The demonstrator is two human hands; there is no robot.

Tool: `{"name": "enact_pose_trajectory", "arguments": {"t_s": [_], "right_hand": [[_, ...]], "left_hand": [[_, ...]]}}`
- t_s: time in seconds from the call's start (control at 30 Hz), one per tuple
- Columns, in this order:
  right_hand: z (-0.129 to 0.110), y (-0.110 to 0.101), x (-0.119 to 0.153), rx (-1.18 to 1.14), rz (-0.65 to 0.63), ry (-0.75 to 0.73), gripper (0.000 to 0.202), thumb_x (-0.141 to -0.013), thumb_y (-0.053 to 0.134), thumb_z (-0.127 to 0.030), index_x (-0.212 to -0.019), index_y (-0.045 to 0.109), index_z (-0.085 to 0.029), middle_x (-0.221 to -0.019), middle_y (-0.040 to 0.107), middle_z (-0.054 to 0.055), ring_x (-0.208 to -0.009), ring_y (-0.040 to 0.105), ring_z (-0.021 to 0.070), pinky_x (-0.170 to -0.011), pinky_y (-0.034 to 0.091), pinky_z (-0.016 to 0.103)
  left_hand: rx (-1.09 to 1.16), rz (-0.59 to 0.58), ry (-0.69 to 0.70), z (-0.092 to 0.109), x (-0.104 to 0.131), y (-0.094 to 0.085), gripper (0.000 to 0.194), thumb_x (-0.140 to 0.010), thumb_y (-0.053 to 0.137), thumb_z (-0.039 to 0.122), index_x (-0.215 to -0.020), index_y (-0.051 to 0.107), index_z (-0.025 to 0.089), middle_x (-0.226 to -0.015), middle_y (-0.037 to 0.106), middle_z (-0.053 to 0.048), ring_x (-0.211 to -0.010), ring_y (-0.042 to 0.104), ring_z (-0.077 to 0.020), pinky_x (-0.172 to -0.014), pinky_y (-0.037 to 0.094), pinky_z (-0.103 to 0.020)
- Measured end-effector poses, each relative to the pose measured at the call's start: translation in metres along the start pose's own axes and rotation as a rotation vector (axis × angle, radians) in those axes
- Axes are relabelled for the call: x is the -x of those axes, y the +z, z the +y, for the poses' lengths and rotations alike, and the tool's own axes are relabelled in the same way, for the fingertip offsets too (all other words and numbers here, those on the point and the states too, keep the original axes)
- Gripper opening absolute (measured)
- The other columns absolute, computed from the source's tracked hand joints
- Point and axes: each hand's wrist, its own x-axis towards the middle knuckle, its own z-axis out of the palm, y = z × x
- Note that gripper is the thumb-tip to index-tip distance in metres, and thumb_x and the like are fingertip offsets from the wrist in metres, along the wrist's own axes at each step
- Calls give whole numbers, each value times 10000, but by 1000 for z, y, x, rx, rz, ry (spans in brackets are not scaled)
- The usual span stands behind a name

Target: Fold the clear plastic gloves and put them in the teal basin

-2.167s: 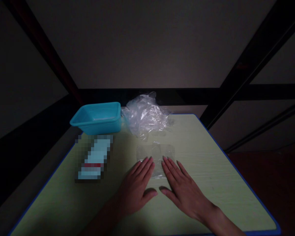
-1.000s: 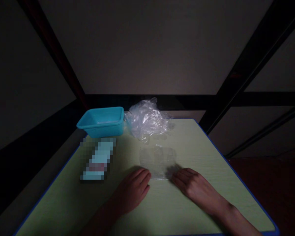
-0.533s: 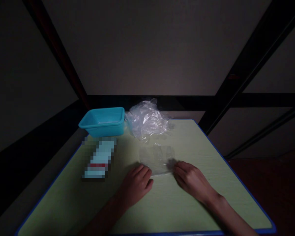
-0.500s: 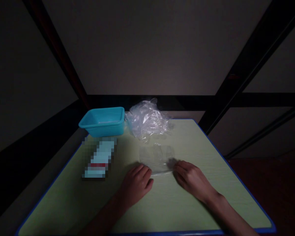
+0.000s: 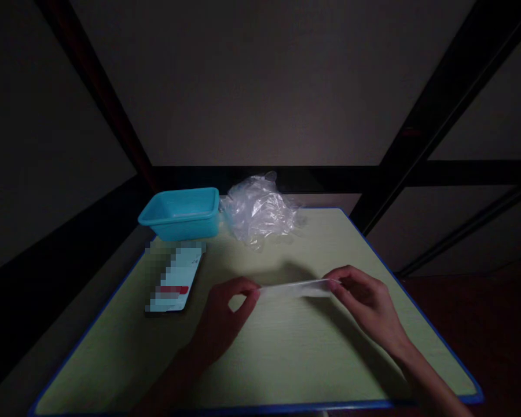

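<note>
A clear plastic bag (image 5: 297, 289), small and thin, is stretched between my two hands above the table. My left hand (image 5: 226, 307) pinches its left end between thumb and fingertips. At the other end, my right hand (image 5: 362, 298) pinches the bag the same way. The bag is seen nearly edge-on, so its face is mostly hidden. Behind it, a crumpled heap of clear plastic bags (image 5: 263, 211) lies at the far side of the table.
A blue plastic basin (image 5: 186, 223) stands at the table's far left corner. In front of it lies a phone (image 5: 182, 278) with a lit screen, partly pixelated. The light green table (image 5: 269, 370) has a blue edge, and a wall rises behind it.
The bag lay flat on the table with my hands at its near edge. Both hands have lifted it, moved slightly apart and tilted it edge-on.
</note>
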Motion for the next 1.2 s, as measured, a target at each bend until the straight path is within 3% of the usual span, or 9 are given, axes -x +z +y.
{"name": "enact_pose_trajectory", "arguments": {"t_s": [0.1,0.23,0.5,0.7,0.77,0.83,0.93,1.0,1.2], "right_hand": [[-9,-1,-4,-167,37,53,178,-728,649,-339,-667,631,-173,-564,617,7,-508,550,125,-474,439,219],[-9,1,-11,-260,16,191,217,-690,686,-373,-645,639,-166,-498,564,-21,-449,484,94,-439,392,208],[39,28,-28,-193,-158,317,400,-654,621,-549,-603,596,-153,-529,625,38,-432,529,122,-447,448,262],[66,34,-29,-33,-65,236,295,-738,551,-454,-718,584,-161,-648,644,65,-564,595,186,-536,495,326],[63,32,-24,67,-16,163,241,-786,520,-379,-827,607,-158,-819,665,100,-736,628,227,-675,513,379],[56,32,-17,231,-70,15,241,-839,462,-302,-941,625,-156,-969,662,123,-890,626,250,-798,503,418],[45,39,-7,483,-294,-223,337,-895,373,-212,-1151,584,-154,-1206,605,136,-1104,565,241,-933,466,434],[41,46,-4,587,-408,-284,403,-901,364,-198,-1270,507,-120,-1332,513,145,-1221,478,238,-1016,396,454],[47,56,0,738,-562,-313,518,-927,358,-277,-1412,304,-102,-1463,301,121,-1356,259,225,-1097,251,486]], "left_hand": [[275,-46,-199,12,-4,-5,199,-720,566,335,-610,626,180,-592,673,-9,-566,634,-165,-577,525,-261],[508,22,-433,5,-11,-3,277,-622,646,428,-568,580,165,-451,535,41,-405,523,-119,-431,496,-243],[365,-18,-537,-37,-21,19,343,-593,589,506,-564,538,167,-466,537,18,-447,572,-170,-440,508,-291],[143,43,-387,-60,-30,23,221,-675,499,388,-571,500,193,-474,495,29,-419,535,-163,-401,453,-266],[79,96,-322,-58,-28,21,150,-704,489,333,-671,535,195,-620,583,-6,-558,599,-191,-542,515,-319],[0,112,-214,-53,-21,21,133,-724,492,270,-790,577,192,-833,646,-56,-804,632,-228,-758,517,-377],[-269,-69,130,-47,-8,27,280,-800,444,205,-1025,601,148,-1162,614,-130,-1116,546,-257,-967,422,-417],[-475,-224,325,-46,0,33,379,-838,417,177,-1194,529,111,-1326,512,-147,-1242,447,-256,-1026,375,-419],[-759,-436,433,-49,2,39,554,-870,444,260,-1372,322,60,-1457,327,-149,-1351,275,-247,-1091,287,-431]]}}
